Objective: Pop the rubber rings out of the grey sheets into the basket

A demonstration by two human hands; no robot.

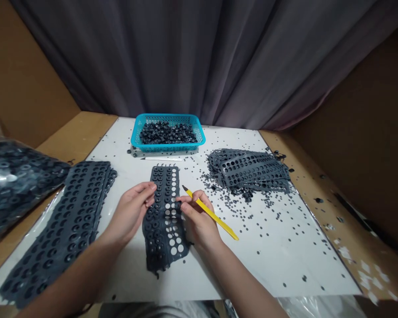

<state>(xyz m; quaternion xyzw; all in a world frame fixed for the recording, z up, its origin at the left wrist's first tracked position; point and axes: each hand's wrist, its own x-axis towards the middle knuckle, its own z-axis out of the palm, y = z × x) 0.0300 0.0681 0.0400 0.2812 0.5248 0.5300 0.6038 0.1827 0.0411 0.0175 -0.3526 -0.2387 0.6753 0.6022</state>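
A clear bag [20, 176] of dark rings slumps at far left, beside a stack of dark moulded sheets [76, 212] on my white worktop [126, 274], placed, I judge, for easy reach by my left hand [132, 210]. That hand, its forearm slanting in from below, curls its fingers toward the thumb at the left edge of the middle sheet [162, 221], seemingly steadying it; whether it grips anything I cannot tell. The blue basket [168, 145] of dark parts stands beyond, likely set back to give my hands room, a white pen-shaped tool [164, 159] before it. The middle sheet lies lengthwise between my hands, white showing through some holes. My right hand [204, 221] clasps a yellow pen-shaped tool [212, 213] slantwise, dark tip away from me, apparently so that thumb and forefinger can pinch a small dark piece [178, 204] over the sheet. Farther right, perforated sheets [252, 170] lie heaped among scattered dark discs [258, 253].
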